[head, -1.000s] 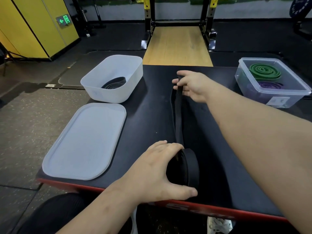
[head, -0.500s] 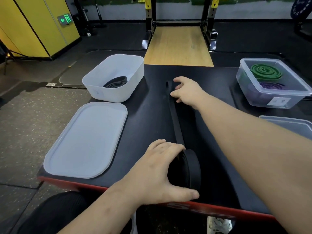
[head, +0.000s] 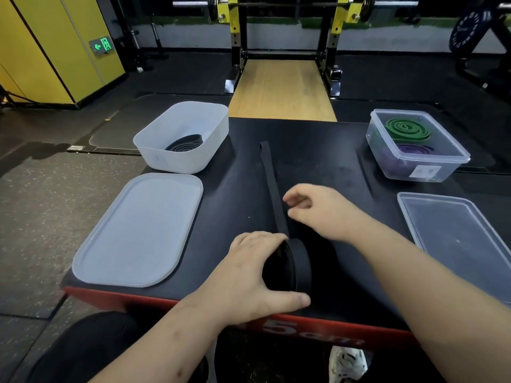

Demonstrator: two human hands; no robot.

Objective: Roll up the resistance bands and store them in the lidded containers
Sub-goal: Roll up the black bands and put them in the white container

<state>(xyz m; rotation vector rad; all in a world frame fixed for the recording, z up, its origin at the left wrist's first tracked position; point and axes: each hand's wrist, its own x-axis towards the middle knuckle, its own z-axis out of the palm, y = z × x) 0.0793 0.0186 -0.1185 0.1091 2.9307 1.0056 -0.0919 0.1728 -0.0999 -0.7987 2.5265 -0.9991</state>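
Our left grip (head: pixel 249 275) clasps the black coil (head: pixel 302 261); its loose tail (head: pixel 272 189) runs toward twelve o'clock (right grip (head: pixel 323 211) nearer, loosely curled, empty).

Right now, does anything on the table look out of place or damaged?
Nothing spilled or damaged. Only note: the black band roll, gripped by the left hand, stands on edge close to the near edge of the table, its loose tail lying slightly slanted.

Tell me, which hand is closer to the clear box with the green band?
Right. The right hand hangs mid-table, left of the clear box; the left hand grips the rolled black band at the near edge, farther away.
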